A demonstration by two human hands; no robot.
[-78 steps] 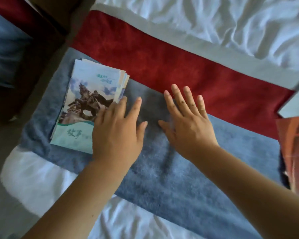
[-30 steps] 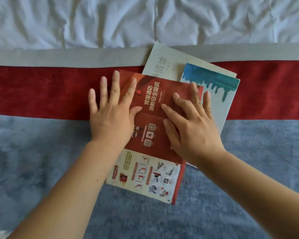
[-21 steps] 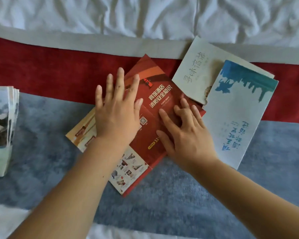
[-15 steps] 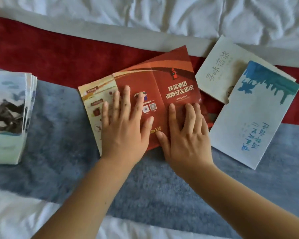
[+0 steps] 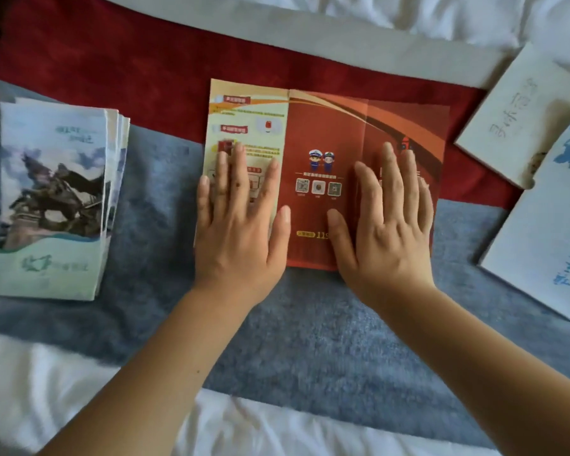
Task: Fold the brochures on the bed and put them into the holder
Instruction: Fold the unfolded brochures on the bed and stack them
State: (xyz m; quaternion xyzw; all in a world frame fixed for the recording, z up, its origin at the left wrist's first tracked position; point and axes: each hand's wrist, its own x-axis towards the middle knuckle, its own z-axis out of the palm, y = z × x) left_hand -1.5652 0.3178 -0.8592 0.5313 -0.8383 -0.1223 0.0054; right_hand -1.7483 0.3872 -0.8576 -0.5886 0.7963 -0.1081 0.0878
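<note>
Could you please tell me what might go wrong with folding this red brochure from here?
1. The brochure lies on a soft blanket, so folds could come out crooked under the flat left hand and right hand.
2. The stack at the left is already fanned; adding another may make it slip.

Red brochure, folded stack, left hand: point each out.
red brochure (image 5: 326,126), head view, bare middle panel.
folded stack (image 5: 53,192), head view, top cover picture.
left hand (image 5: 241,235), head view, back of hand.

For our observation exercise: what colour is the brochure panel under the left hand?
Pale yellow panel, under the left hand; head view.
</note>
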